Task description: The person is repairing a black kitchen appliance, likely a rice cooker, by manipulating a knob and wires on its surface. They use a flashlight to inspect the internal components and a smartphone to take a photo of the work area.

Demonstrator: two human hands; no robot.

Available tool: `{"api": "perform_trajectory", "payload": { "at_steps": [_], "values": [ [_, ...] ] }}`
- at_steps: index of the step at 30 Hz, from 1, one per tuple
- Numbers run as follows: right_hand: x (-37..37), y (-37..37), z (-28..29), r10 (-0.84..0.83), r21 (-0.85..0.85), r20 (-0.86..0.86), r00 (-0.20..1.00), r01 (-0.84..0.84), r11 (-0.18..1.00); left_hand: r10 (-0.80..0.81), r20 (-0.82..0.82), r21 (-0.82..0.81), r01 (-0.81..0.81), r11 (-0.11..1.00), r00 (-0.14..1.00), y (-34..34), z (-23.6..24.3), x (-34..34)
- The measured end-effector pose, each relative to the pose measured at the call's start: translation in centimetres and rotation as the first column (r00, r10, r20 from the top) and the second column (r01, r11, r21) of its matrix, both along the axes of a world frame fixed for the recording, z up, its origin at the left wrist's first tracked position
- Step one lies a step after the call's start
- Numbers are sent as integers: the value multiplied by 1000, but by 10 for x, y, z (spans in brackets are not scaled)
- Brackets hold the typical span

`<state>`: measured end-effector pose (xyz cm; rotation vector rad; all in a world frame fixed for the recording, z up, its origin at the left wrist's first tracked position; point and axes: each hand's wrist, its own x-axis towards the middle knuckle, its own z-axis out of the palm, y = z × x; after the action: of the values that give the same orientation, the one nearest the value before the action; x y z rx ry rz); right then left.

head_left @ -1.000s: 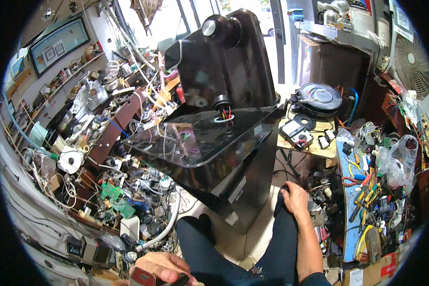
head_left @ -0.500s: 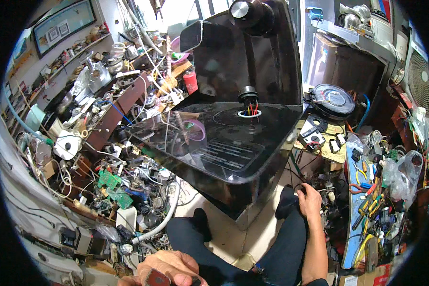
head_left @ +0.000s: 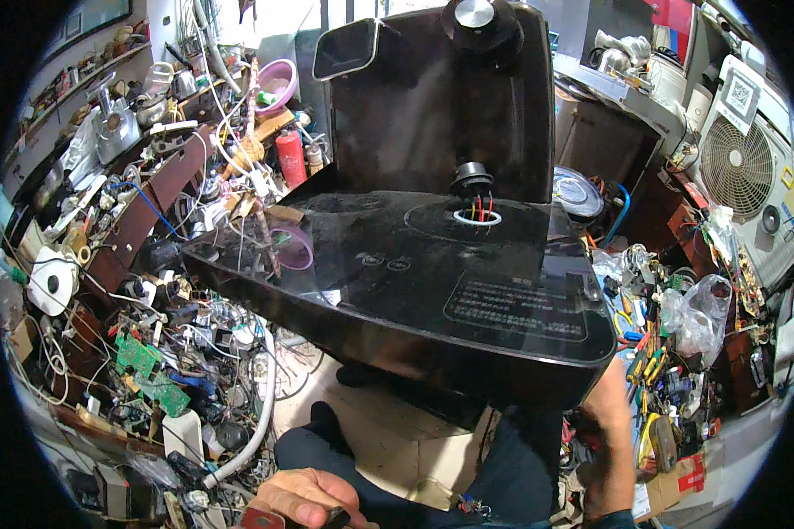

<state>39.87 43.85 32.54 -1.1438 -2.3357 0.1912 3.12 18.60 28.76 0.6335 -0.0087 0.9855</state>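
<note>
A large glossy black appliance stands before me, with a flat top and a tall upright back panel. A round knob sits high on that panel. Red and yellow wires run from a black fitting into a white-ringed hole in the top. My right hand is at the appliance's right front corner, its fingers hidden behind the edge. Low in front of my lap, my left hand is closed; a dark red-brown piece shows beside it, cut off by the lower edge.
Cables, electronic scrap and green circuit boards heap up at left. Pliers and screwdrivers lie at right, near a clear plastic bag. A fan unit stands far right, a red cylinder behind the appliance. A grey hose curves across the floor.
The appliance has turned, its front corner swinging right and covering part of the tools. My right hand has moved up and right to that corner. My left hand stays low by my lap.
</note>
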Motion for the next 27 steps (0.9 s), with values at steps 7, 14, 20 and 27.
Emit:
{"api": "perform_trajectory", "payload": {
  "at_steps": [7,14,20,27],
  "values": [
    [-45,-86,161,69,521,103,992,-112,846,463,-139,-403,-477,781,876,-37,50,34],
    [-59,-128,212,60,489,356,933,-240,838,-47,-58,29,49,998,997,-8,-18,-5],
    [-62,-136,210,116,450,398,910,-304,840,419,-111,285,-375,882,901,-19,-16,13],
    [-49,-134,203,156,439,342,926,-305,845,26,-132,13,-24,1000,991,-11,-5,-4]
  ]
}}
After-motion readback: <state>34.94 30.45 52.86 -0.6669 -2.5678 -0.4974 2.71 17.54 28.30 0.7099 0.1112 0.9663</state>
